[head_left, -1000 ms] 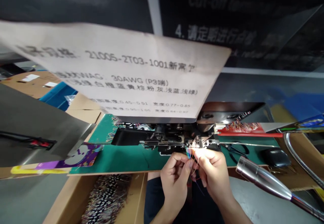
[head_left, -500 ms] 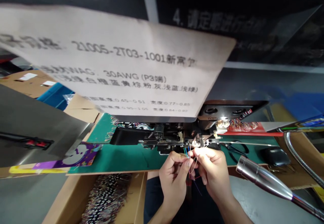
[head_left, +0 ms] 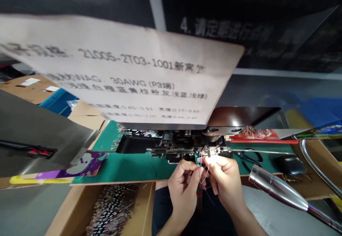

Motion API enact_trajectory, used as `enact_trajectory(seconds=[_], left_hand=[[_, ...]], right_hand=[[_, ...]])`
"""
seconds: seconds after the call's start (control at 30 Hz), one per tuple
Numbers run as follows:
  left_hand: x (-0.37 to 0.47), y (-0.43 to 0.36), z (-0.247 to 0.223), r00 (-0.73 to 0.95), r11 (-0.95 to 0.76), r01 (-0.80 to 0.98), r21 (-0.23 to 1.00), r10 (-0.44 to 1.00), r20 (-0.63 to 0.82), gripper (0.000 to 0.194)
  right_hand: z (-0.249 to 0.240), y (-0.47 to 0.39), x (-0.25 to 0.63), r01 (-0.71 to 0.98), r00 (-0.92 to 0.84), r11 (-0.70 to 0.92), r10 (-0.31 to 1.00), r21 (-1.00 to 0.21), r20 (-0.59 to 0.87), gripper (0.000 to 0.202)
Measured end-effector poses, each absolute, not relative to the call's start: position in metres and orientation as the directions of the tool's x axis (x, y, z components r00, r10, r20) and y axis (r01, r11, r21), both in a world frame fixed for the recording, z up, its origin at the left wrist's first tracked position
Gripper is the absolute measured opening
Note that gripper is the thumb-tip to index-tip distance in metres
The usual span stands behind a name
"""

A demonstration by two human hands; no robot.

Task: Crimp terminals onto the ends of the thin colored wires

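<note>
Just in front of the crimping machine's lit working point (head_left: 211,151), both hands are held close together. Between the fingers of my left hand (head_left: 184,184) are pinched several thin coloured wires (head_left: 197,160), blue, green and other colours. A purple wire end (head_left: 210,197) hangs down below the hands. My right hand (head_left: 226,179) is closed in a pinch at the machine, with a thin pale wire (head_left: 205,174) curving down from its fingertips. The wire tips at the machine are too small to make out.
A paper label (head_left: 149,72) covers the machine front above. Below left stands a cardboard box of wire bundles (head_left: 112,207). To the right are a metal lamp head (head_left: 278,188), black-handled pliers (head_left: 251,157) and a black mouse-like object (head_left: 291,164). A green mat (head_left: 125,168) lies underneath.
The machine's upper press part has come down over the working point, covering the recess seen before. Both hands have stayed nearly in place with the wires.
</note>
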State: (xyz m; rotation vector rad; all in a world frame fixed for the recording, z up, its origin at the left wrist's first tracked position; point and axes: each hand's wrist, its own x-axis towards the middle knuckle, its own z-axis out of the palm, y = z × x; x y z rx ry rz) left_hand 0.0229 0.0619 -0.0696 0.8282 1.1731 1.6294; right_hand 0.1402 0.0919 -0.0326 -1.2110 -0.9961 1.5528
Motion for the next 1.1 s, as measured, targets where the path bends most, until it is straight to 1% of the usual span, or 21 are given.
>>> enact_trajectory(seconds=[0.1,0.2,0.3,0.43,0.7,0.93,1.0,1.1], left_hand=[[0.023,0.060,-0.070,-0.296,-0.083,-0.328,0.941,0.955,-0.019,0.033],[0.023,0.059,-0.070,-0.293,-0.098,-0.325,0.941,0.956,-0.002,0.033],[0.024,0.059,-0.072,-0.303,-0.132,-0.318,0.939,0.953,0.031,0.032],[0.024,0.058,-0.073,-0.310,-0.135,-0.329,0.934,0.950,0.028,0.029],[0.022,0.063,-0.071,-0.337,-0.159,-0.281,0.946,0.940,0.058,0.026],[0.022,0.062,-0.069,-0.335,-0.131,-0.292,0.947,0.942,0.027,0.027],[0.022,0.062,-0.070,-0.332,-0.130,-0.303,0.944,0.943,0.023,0.028],[0.021,0.059,-0.073,-0.289,-0.095,-0.322,0.942,0.957,-0.003,0.028]], right_hand=[[-0.027,0.091,0.142,-0.085,-0.124,-0.211,0.972,-0.974,-0.199,0.051],[-0.028,0.089,0.143,-0.065,-0.125,-0.187,0.976,-0.980,-0.177,0.053],[-0.036,0.089,0.143,-0.148,-0.114,-0.232,0.970,-0.961,-0.217,0.054],[-0.042,0.090,0.139,-0.263,-0.106,-0.275,0.961,-0.925,-0.255,0.051],[-0.039,0.092,0.135,-0.322,-0.100,-0.308,0.952,-0.895,-0.291,0.053],[-0.043,0.092,0.136,-0.309,-0.092,-0.309,0.951,-0.900,-0.295,0.054],[-0.041,0.092,0.137,-0.275,-0.095,-0.304,0.953,-0.912,-0.289,0.054],[-0.033,0.092,0.140,-0.178,-0.128,-0.266,0.961,-0.947,-0.246,0.054]])
